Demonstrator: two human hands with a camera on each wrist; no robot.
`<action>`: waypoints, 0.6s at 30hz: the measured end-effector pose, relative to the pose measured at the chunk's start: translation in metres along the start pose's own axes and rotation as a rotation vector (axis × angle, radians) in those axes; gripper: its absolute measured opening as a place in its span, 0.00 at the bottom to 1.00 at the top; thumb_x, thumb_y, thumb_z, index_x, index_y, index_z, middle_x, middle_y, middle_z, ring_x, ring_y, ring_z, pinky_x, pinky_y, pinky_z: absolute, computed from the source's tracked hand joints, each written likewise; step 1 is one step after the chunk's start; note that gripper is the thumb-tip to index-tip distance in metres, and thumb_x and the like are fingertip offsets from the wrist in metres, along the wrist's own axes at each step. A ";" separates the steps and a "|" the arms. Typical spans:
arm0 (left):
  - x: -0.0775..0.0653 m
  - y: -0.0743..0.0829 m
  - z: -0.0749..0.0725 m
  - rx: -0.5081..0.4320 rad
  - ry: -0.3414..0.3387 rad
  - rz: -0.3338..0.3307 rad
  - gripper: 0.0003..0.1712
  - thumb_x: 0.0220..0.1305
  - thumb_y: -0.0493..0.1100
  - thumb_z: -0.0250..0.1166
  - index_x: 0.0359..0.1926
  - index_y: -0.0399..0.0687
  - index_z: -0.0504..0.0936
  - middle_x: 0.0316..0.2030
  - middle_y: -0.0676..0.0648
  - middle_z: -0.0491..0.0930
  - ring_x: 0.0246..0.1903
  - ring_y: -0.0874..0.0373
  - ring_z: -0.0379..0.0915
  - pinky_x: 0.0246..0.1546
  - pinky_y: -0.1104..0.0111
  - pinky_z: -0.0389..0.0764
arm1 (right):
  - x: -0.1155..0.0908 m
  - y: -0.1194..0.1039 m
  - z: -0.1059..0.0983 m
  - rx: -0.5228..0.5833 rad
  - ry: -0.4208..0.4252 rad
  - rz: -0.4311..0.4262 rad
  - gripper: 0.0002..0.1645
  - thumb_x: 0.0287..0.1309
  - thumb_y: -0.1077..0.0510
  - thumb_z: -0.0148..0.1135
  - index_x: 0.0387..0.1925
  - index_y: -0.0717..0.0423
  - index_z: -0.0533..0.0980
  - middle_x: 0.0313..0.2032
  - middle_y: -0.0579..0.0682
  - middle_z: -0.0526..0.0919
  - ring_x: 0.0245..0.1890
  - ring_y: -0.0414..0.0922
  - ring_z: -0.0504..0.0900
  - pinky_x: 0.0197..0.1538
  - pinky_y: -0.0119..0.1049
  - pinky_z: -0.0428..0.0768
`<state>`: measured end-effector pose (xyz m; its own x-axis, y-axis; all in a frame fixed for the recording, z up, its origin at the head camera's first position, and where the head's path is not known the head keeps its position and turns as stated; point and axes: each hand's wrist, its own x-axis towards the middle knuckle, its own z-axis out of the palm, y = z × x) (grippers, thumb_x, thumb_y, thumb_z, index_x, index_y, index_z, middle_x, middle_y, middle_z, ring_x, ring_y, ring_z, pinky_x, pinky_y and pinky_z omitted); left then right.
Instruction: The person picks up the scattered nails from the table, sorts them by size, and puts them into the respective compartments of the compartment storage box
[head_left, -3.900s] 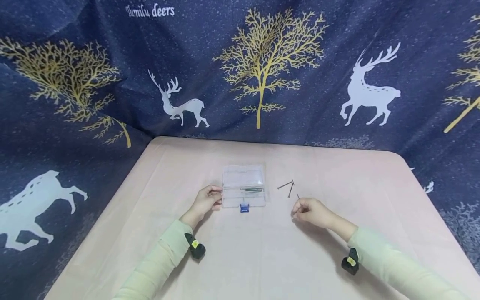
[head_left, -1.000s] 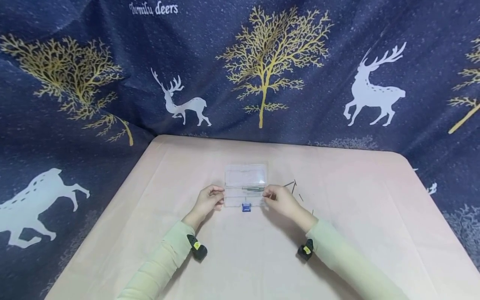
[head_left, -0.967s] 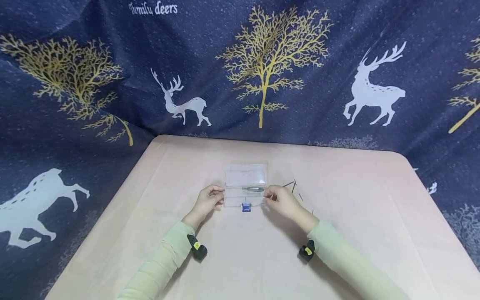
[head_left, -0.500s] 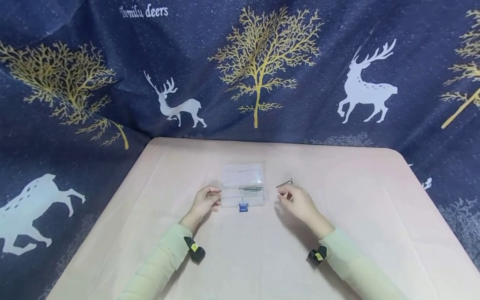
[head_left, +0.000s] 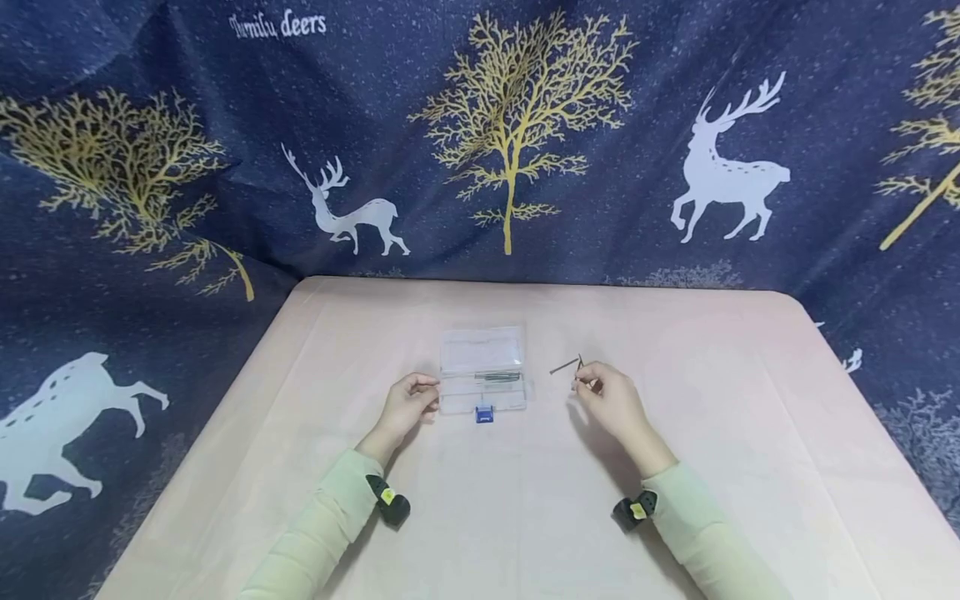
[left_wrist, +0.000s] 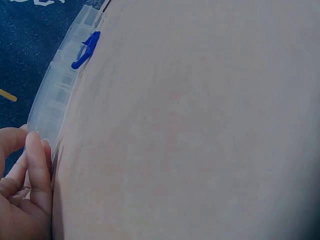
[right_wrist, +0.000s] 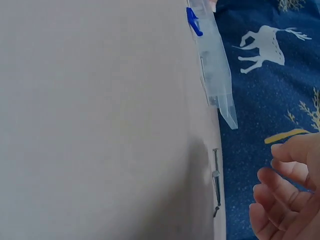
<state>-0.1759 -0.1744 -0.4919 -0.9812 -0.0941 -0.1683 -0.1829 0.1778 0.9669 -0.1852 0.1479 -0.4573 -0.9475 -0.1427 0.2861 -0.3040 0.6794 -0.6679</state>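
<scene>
Across the pink table (head_left: 480, 500), my left hand (head_left: 405, 408) grips the clear box's (head_left: 480, 357) left end; my right hand (head_left: 611, 400), holding nothing, hovers by nails (head_left: 564, 366) farther right. I'd pinch one mid-shank.

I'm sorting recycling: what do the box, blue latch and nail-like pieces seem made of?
Box: probably plastic, see-through with a glint. Blue latch: likely plastic, opaque, evenly coloured. Nail-like pieces: apparently metal, greyish with slight sheen; which metal is unclear.
</scene>
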 end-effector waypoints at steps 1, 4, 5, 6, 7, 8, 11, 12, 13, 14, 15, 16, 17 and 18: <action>0.000 -0.001 -0.001 0.007 0.006 -0.001 0.13 0.61 0.31 0.56 0.47 0.29 0.75 0.31 0.44 0.78 0.25 0.64 0.73 0.22 0.77 0.83 | 0.002 0.000 0.001 -0.003 0.004 -0.001 0.07 0.53 0.64 0.62 0.36 0.63 0.79 0.35 0.57 0.84 0.30 0.50 0.79 0.36 0.43 0.81; 0.000 -0.003 -0.002 0.015 0.024 0.000 0.13 0.61 0.31 0.56 0.47 0.30 0.75 0.31 0.44 0.78 0.25 0.64 0.73 0.22 0.76 0.82 | 0.009 -0.001 0.002 -0.001 0.007 -0.001 0.09 0.55 0.63 0.61 0.37 0.64 0.79 0.36 0.58 0.84 0.30 0.51 0.79 0.36 0.44 0.81; 0.000 -0.004 -0.002 0.020 0.028 0.001 0.13 0.60 0.31 0.56 0.46 0.31 0.76 0.30 0.45 0.78 0.25 0.64 0.73 0.22 0.77 0.82 | 0.011 -0.001 0.003 0.000 0.006 0.008 0.09 0.56 0.62 0.61 0.38 0.63 0.79 0.36 0.58 0.84 0.31 0.51 0.79 0.36 0.43 0.80; 0.001 -0.005 -0.001 0.020 0.028 0.001 0.13 0.60 0.31 0.56 0.46 0.31 0.76 0.30 0.45 0.78 0.25 0.63 0.73 0.22 0.77 0.82 | 0.012 -0.001 0.004 0.001 0.005 0.019 0.09 0.56 0.62 0.61 0.38 0.63 0.79 0.36 0.58 0.84 0.31 0.50 0.79 0.36 0.43 0.80; 0.001 -0.007 0.000 0.020 0.025 0.002 0.13 0.60 0.31 0.56 0.46 0.31 0.76 0.30 0.45 0.78 0.25 0.63 0.73 0.22 0.76 0.83 | 0.012 0.000 0.005 0.004 0.008 0.032 0.09 0.56 0.62 0.61 0.38 0.64 0.79 0.36 0.58 0.84 0.31 0.50 0.79 0.36 0.42 0.80; 0.001 -0.008 0.001 0.015 0.017 0.004 0.13 0.60 0.31 0.56 0.46 0.30 0.75 0.30 0.46 0.78 0.25 0.63 0.74 0.22 0.76 0.83 | 0.012 0.001 0.005 0.004 0.010 0.051 0.09 0.56 0.62 0.61 0.38 0.64 0.79 0.37 0.58 0.84 0.31 0.50 0.79 0.36 0.41 0.79; 0.002 -0.010 0.004 0.009 0.004 0.008 0.13 0.60 0.31 0.57 0.46 0.29 0.75 0.30 0.46 0.79 0.24 0.64 0.74 0.22 0.76 0.83 | 0.008 0.005 0.006 0.011 0.022 0.102 0.09 0.55 0.62 0.62 0.38 0.63 0.79 0.36 0.57 0.84 0.30 0.50 0.78 0.35 0.38 0.78; 0.002 -0.010 0.005 0.008 0.004 0.009 0.13 0.59 0.31 0.57 0.46 0.29 0.75 0.30 0.46 0.78 0.24 0.63 0.74 0.22 0.76 0.82 | 0.007 0.006 0.006 0.016 0.026 0.112 0.09 0.55 0.63 0.62 0.37 0.63 0.78 0.36 0.57 0.84 0.30 0.50 0.78 0.35 0.37 0.77; 0.002 -0.009 0.005 0.013 0.006 0.009 0.13 0.60 0.31 0.57 0.46 0.30 0.75 0.30 0.46 0.78 0.25 0.63 0.74 0.22 0.76 0.82 | 0.006 0.007 0.006 0.020 0.031 0.118 0.09 0.54 0.63 0.62 0.37 0.63 0.78 0.36 0.57 0.84 0.30 0.50 0.78 0.35 0.37 0.77; 0.002 -0.008 0.005 0.016 0.009 0.004 0.13 0.60 0.31 0.57 0.46 0.30 0.76 0.29 0.46 0.78 0.24 0.63 0.73 0.22 0.76 0.82 | 0.005 0.007 0.006 0.022 0.035 0.121 0.08 0.54 0.63 0.62 0.37 0.63 0.78 0.36 0.58 0.84 0.30 0.50 0.78 0.35 0.37 0.77; 0.002 -0.007 0.005 0.020 0.011 0.003 0.13 0.60 0.31 0.57 0.46 0.30 0.76 0.29 0.46 0.78 0.24 0.63 0.73 0.22 0.76 0.82 | 0.005 0.008 0.006 0.025 0.037 0.122 0.08 0.54 0.63 0.62 0.37 0.63 0.78 0.35 0.58 0.84 0.30 0.50 0.78 0.35 0.37 0.77; 0.002 -0.005 0.004 0.025 0.014 -0.001 0.13 0.60 0.31 0.57 0.46 0.31 0.76 0.29 0.46 0.77 0.25 0.63 0.73 0.22 0.76 0.82 | 0.005 0.009 0.006 0.024 0.038 0.126 0.08 0.54 0.62 0.62 0.37 0.62 0.78 0.36 0.58 0.84 0.30 0.50 0.78 0.35 0.38 0.77; 0.002 -0.004 0.003 0.028 0.014 -0.003 0.13 0.60 0.31 0.57 0.46 0.31 0.76 0.29 0.46 0.77 0.25 0.63 0.73 0.22 0.76 0.82 | 0.006 0.009 0.006 0.020 0.039 0.131 0.09 0.54 0.62 0.61 0.37 0.63 0.78 0.36 0.58 0.84 0.31 0.51 0.79 0.36 0.39 0.78; 0.002 -0.003 0.003 0.035 0.014 -0.005 0.13 0.61 0.31 0.57 0.46 0.31 0.76 0.29 0.47 0.77 0.25 0.63 0.73 0.22 0.76 0.82 | 0.007 0.010 0.005 0.018 0.040 0.136 0.09 0.54 0.63 0.61 0.38 0.63 0.78 0.36 0.59 0.84 0.31 0.51 0.79 0.37 0.41 0.79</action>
<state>-0.1779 -0.1724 -0.4957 -0.9795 -0.1086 -0.1698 -0.1896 0.2113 0.9588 -0.1950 0.1497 -0.4656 -0.9755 -0.0216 0.2191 -0.1754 0.6772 -0.7146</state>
